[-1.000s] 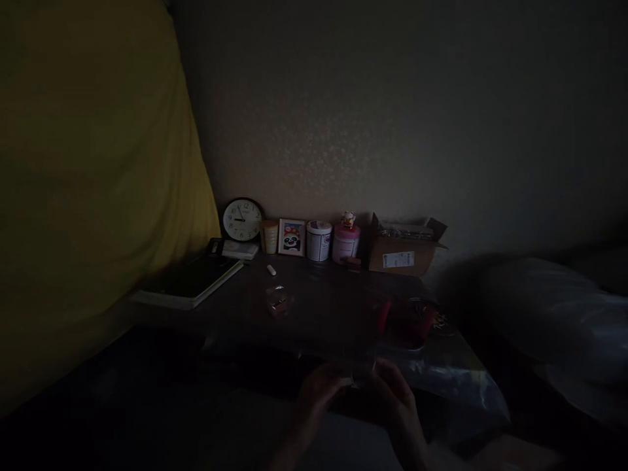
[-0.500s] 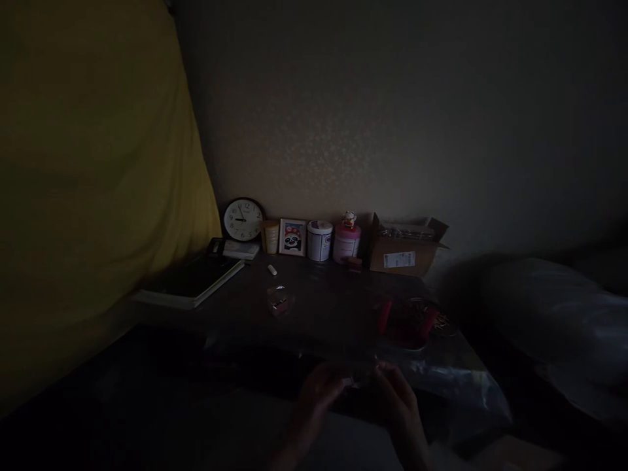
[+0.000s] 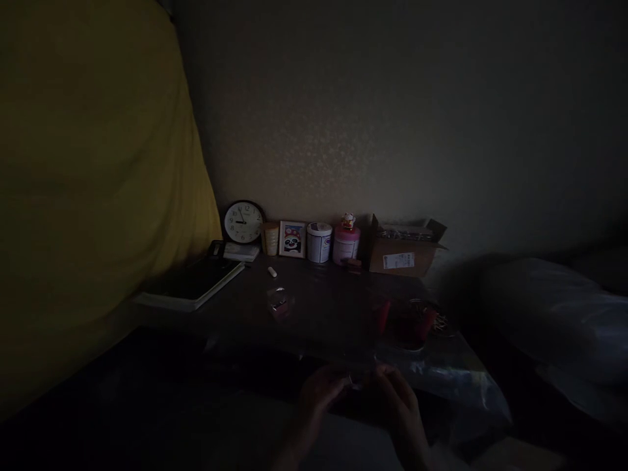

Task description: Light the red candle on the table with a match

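Observation:
The room is very dark. My left hand [image 3: 318, 392] and my right hand [image 3: 398, 400] meet at the near edge of a dark table [image 3: 324, 314]. Their fingertips pinch together on a tiny pale thing [image 3: 352, 381] that I cannot make out. Just beyond my right hand lies a red container [image 3: 406, 324] with small bits in it. A small clear box [image 3: 279, 302] sits further back on the table, left of centre.
Along the wall stand a round clock [image 3: 244, 222], a small framed picture [image 3: 292, 239], a white tub [image 3: 318, 242], a pink jar [image 3: 346, 243] and an open cardboard box [image 3: 405, 247]. A book [image 3: 191, 282] lies at left by a yellow curtain [image 3: 93, 176]. Crumpled plastic [image 3: 456, 383] covers the table's right corner.
Both hands stay together at the table edge with only slight finger shifts. The view has dipped a little.

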